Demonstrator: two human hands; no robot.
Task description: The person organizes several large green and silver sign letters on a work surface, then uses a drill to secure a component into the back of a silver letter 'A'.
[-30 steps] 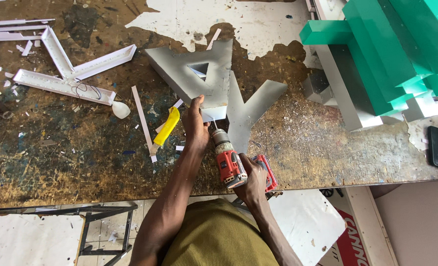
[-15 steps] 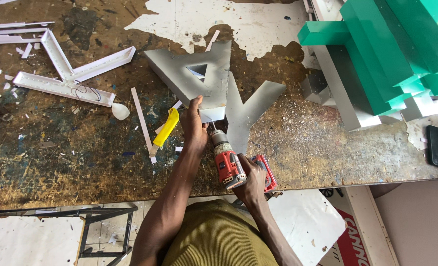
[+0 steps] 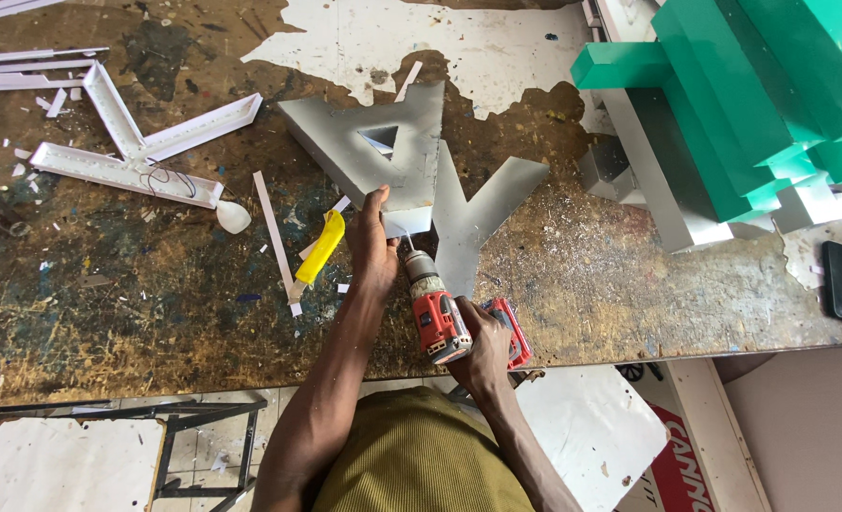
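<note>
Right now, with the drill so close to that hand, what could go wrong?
1. The left hand presses the grey metal letter right beside the tip of the red drill that the right hand grips; a slip could hurt its fingers.
2. The letter is held only by hand, so it might twist or jump.
3. The drill's rear overhangs the edge of the workbench, so a slip could tip it off.

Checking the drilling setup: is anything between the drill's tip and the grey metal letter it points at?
Nothing visible. The red drill, held in the right hand, has its tip right at the lower edge of the grey letter. The left hand presses that edge just beside it; the yellow tool lies clear.
</note>
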